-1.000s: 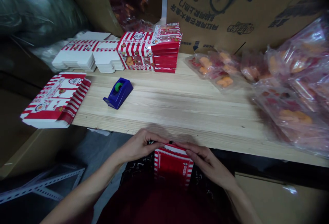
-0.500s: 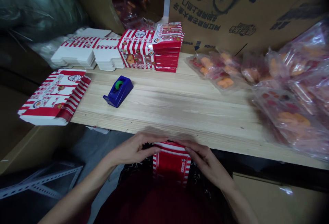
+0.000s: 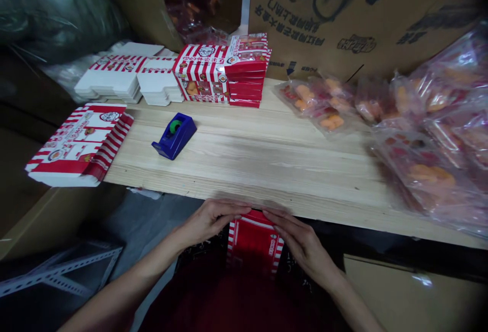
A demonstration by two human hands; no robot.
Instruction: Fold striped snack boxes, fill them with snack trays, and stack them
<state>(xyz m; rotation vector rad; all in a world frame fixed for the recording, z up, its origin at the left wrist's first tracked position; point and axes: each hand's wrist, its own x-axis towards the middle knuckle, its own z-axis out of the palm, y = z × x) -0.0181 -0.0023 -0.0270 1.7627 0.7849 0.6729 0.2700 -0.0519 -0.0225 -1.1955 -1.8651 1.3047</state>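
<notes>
Tape dispenser (image 3: 174,136) on wooden table (image 3: 247,169), stacked cartons (image 3: 202,75) behind, food bags (image 3: 419,169) at right

Pine table (image 3: 244,164) holds cartons (image 3: 202,75), a tape dispenser (image 3: 175,136), seemingly bagged food (image 3: 331,108).

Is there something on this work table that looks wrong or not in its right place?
The stack of flattened red-and-white striped boxes looks off: it sits at the left end of the wooden table and sticks out past the table's edge, unlike the other stacks.

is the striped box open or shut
Cannot tell: the left hand and right hand cover the top of the striped box.
</notes>
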